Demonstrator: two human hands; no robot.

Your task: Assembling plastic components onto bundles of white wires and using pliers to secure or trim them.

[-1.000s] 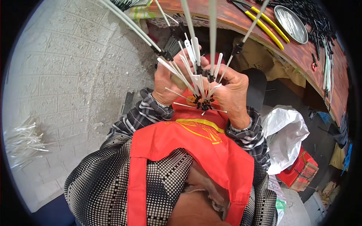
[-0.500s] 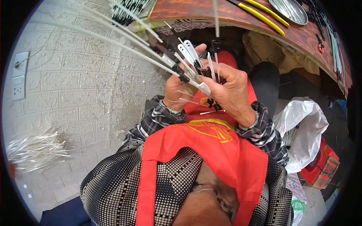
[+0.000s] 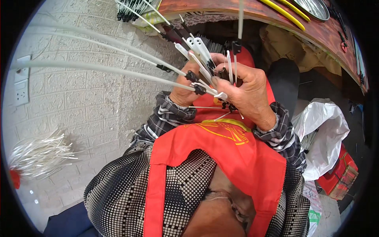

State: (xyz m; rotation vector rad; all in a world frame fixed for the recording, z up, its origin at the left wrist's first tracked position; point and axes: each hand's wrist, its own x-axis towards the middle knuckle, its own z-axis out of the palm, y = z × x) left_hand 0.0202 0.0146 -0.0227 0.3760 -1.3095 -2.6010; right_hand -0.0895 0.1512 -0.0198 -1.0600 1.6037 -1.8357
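Between my hands is a rod frame, much like an umbrella frame, with long white rods (image 3: 118, 50) joined by black plastic joints (image 3: 192, 76). Several rods fan out to the left, and one stands up at the right. White flat strips with holes (image 3: 202, 49) rise from its middle. My left hand (image 3: 184, 90) is closed around the far left side of the frame, its fingers partly behind the rods. My right hand (image 3: 250, 89) pinches near the dark centre, thumb toward the left hand. What lies right under the fingertips is hidden.
At the upper right is a wooden table (image 3: 229, 10) with yellow-handled pliers (image 3: 290, 15) and a round metal dish (image 3: 312, 8). A white sack (image 3: 323, 134) and red box (image 3: 339, 173) stand right. Left is a brick-patterned wall (image 3: 94, 94) with white strands (image 3: 43, 156) near it.
The left-hand rods have swung and spread lower toward the left. Both hands stay closed on the frame, close together. The whole view has shifted slightly.
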